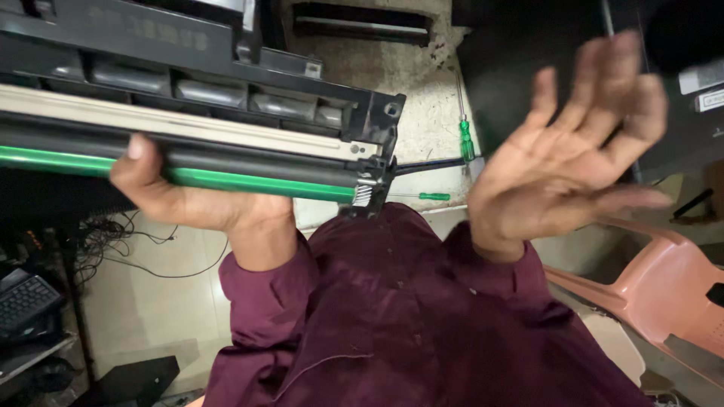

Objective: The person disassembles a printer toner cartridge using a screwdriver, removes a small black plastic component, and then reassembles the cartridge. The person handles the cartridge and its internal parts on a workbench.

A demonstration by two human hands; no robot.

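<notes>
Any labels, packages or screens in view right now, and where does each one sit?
White label: far right edge, on a dark object, upper of two, rectangular.
Second white label: just below the first, smaller, rectangular with dark print too small to make out.
No packages or screens visible.

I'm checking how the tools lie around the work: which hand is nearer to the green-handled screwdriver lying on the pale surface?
Right. The open right hand hovers just right of the green-handled screwdriver; the left hand grips the long black cartridge with the green roller, farther left.
</notes>
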